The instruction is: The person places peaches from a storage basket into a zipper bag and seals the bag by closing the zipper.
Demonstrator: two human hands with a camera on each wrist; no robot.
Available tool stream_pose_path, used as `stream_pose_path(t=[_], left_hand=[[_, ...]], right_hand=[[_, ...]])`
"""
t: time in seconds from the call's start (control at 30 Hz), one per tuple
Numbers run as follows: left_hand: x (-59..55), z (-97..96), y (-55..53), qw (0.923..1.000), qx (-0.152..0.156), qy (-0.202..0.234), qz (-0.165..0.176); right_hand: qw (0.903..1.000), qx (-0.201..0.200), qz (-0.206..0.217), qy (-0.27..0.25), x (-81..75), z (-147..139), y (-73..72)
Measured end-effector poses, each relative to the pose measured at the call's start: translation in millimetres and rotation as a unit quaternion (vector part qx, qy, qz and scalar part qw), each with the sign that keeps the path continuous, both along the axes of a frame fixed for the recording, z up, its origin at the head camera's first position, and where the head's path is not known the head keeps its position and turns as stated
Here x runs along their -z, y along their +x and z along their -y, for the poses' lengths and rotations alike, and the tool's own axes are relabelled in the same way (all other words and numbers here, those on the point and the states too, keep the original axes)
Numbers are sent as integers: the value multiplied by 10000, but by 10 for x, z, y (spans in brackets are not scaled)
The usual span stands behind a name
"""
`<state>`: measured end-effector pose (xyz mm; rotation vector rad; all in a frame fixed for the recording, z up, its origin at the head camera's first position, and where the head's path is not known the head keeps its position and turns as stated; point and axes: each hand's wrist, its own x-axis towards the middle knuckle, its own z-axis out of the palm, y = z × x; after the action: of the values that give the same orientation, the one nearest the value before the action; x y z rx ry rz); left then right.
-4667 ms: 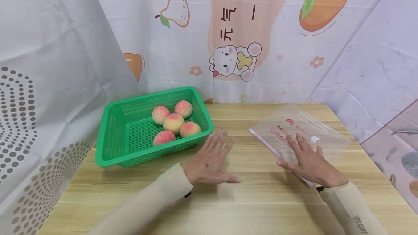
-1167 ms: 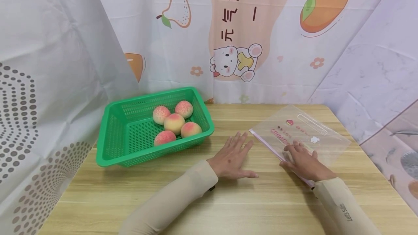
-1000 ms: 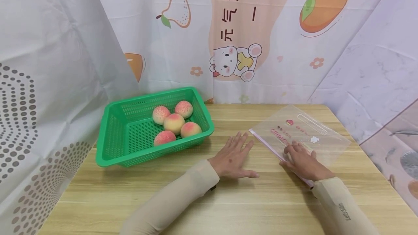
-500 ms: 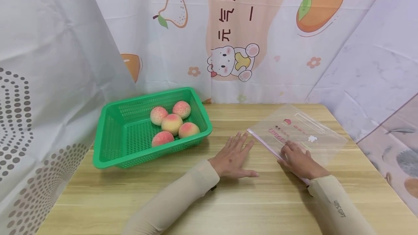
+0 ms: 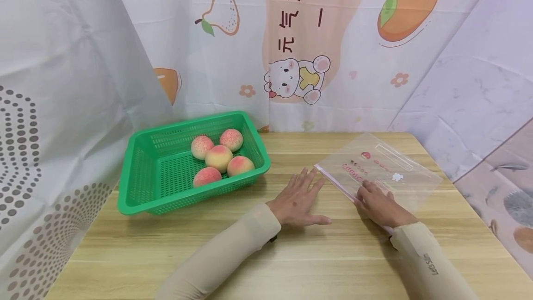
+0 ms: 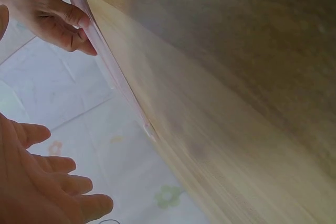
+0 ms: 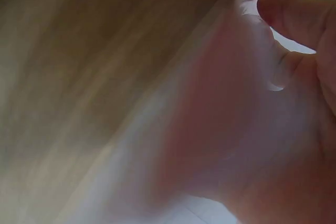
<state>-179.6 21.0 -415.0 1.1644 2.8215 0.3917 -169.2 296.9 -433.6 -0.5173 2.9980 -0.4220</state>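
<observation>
A clear zip bag (image 5: pixel 410 183) printed with small pink motifs lies on the right of the table. Its pink zip edge (image 5: pixel 335 183) faces front left. My right hand (image 5: pixel 383 206) pinches that edge between thumb and curled fingers, and the left wrist view shows this grip on the pink strip (image 6: pixel 116 73) from low down. Left of the bag, my left hand (image 5: pixel 295 202) is palm down with spread fingers, holding nothing; its fingertips (image 6: pixel 97 205) show in the left wrist view. The right wrist view is blurred, with the thumb (image 7: pixel 294 19) against the bag's edge.
A green plastic basket (image 5: pixel 125 189) stands at the left of the wooden table (image 5: pixel 291 263). Several peaches (image 5: pixel 219 158) sit in its right half. Behind the table hangs a printed curtain (image 5: pixel 245 68), with more cloth at both sides.
My left hand has shifted right, away from the basket. My right hand, earlier spread over the bag, has drawn in and gripped its zip edge. The head view has shifted slightly.
</observation>
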Motion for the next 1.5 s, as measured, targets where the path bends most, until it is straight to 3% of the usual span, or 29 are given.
stream_pose_path(t=[0.53, 0.7, 0.93, 1.07, 1.17, 1.33, 1.5], left_hand=[[1, -53, -52, 9990, -28, 364, 246], [-24, -60, -50, 9982, -28, 461, 373], [-23, -97, -83, 9977, -85, 564, 370], [-37, -113, -96, 9958, -129, 659, 625], [-65, -123, -102, 9896, -183, 919, 1087], [-102, -155, -133, 9690, -491, 1468, 1925], [-108, -205, -174, 9585, -737, 1676, 2185]], right_hand=[[9952, -597, -740, -245, -40, -16, -40], [9952, -450, -728, -465, -39, -9, -45], [9910, -24, -363, -1291, -66, 24, -55], [9865, 208, -409, -1572, -81, 42, -57], [9823, 385, -422, -1785, -103, 53, -47], [9704, 568, -10, -2347, -153, 51, -31], [9570, 631, 413, -2802, -186, 25, -34]])
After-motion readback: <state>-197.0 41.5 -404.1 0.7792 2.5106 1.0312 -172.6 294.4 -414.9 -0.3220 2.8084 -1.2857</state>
